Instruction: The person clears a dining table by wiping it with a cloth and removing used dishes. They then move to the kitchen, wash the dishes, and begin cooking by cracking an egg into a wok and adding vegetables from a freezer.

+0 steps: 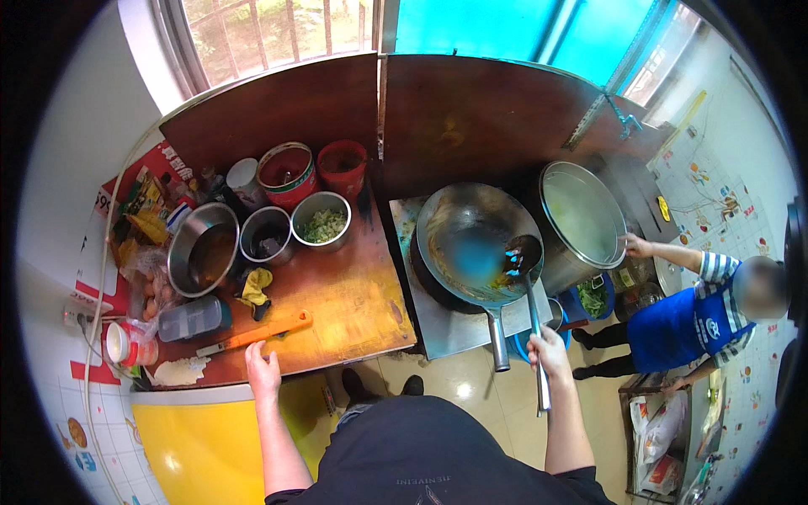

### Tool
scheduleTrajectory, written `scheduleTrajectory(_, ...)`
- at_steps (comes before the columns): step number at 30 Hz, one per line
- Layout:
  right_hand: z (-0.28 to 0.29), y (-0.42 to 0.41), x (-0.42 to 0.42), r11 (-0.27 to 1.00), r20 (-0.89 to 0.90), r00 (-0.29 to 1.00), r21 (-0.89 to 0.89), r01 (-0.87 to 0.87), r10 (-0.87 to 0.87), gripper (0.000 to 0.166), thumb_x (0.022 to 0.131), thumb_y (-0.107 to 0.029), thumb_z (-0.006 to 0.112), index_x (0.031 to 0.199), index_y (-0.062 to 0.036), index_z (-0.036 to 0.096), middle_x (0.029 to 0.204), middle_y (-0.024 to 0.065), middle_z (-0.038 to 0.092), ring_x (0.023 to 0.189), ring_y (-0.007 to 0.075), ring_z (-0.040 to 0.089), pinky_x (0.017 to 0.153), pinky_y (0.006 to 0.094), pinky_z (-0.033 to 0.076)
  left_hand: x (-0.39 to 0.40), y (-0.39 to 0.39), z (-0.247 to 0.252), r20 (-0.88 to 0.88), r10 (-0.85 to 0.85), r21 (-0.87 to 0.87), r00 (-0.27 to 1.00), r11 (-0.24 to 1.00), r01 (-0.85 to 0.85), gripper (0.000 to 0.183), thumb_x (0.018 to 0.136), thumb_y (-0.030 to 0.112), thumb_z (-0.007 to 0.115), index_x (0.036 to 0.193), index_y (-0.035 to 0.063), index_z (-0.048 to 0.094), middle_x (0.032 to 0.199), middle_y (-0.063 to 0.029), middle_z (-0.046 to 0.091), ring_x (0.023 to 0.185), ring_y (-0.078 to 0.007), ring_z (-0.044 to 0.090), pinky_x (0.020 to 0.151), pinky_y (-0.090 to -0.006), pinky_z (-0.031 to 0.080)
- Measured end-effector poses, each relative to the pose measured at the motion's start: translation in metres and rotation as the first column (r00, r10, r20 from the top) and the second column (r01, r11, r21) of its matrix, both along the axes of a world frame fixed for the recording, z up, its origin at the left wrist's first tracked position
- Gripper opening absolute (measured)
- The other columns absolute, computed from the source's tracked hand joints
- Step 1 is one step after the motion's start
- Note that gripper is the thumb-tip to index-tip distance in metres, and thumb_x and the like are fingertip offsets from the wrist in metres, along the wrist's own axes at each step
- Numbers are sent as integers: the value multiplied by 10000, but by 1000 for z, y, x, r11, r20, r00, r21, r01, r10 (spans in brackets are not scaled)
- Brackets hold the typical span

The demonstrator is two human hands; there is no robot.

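My right hand [549, 352] grips the long metal handle of a ladle [525, 255], whose bowl rests at the right inner side of a wok [442, 221]. Oily residue marks the wok's inside, and its own metal handle [497, 341] points towards me, untouched. My left hand [263, 369] is empty, fingers apart, at the front edge of the wooden counter [366, 315]. Just beyond it lies an orange-handled tool [278, 328], perhaps a lighter. A yellow and black cloth [255, 290] sits farther back.
Behind are metal bowls, one with chopped greens [323, 226], and red tubs [341, 165]. A plastic container [192, 319] and a bag of eggs [154, 290] lie left. A large steaming pot [584, 214] stands right of the wok, touched by another person in a blue apron [669, 328].
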State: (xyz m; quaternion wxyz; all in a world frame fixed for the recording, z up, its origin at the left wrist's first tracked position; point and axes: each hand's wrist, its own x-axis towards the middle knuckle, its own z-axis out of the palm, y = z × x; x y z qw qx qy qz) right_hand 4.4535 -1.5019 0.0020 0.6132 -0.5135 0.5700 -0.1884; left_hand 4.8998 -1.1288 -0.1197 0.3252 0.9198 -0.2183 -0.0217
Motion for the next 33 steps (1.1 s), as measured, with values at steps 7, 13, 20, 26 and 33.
scheduleTrajectory(7, -32, -85, 30, 989, 40, 992, -86, -117, 121, 285, 915, -105, 513, 1186, -24, 476, 659, 0, 494, 436, 64, 459, 348, 225, 383, -58, -2, 26, -148, 122, 50, 981, 992, -116, 321, 822, 101, 647, 1113, -4, 563, 1212, -174, 514, 862, -259, 610, 819, -356, 492)
scheduleTrajectory(13, -12, -57, 38, 955, 150, 946, 24, -295, 288, 510, 900, -111, 552, 1370, -4, 387, 648, -5, 522, 415, 64, 463, 351, 222, 382, -62, 14, 19, -22, 120, 84, 993, 989, -118, 307, 818, 117, 653, 1094, 9, 575, 1188, -186, 527, 1137, -350, 491, 964, -395, 412)
scheduleTrajectory(20, -11, 7, -11, 940, -139, 938, -84, -331, 318, 595, 859, -65, 572, 1403, 8, 341, 639, 7, 513, 421, 73, 470, 364, 233, 375, -44, 2, 31, -115, 139, 132, 984, 983, -124, 343, 811, 114, 652, 1131, 27, 564, 1203, -189, 520, 1127, -340, 504, 961, -392, 419)
scheduleTrajectory(26, -7, 33, 30, 775, -577, 777, -361, -519, 251, 592, 788, -110, 579, 1343, 21, 420, 1213, 246, 567, 1128, 348, 557, 946, 379, 426, 9, 24, 4, 84, 4, 227, 996, 974, -23, 408, 772, 70, 601, 1178, 49, 566, 1252, -202, 495, 1140, -371, 504, 982, -427, 421)
scheduleTrajectory(33, -66, 39, 39, 983, -112, 976, 9, -186, 185, 333, 915, -186, 594, 1149, 46, 545, 922, 142, 609, 829, 240, 595, 750, 327, 517, 49, -7, -14, 106, -12, 151, 994, 989, -4, 399, 778, 179, 678, 1140, 43, 577, 1242, -184, 485, 1055, -375, 538, 893, -451, 462)
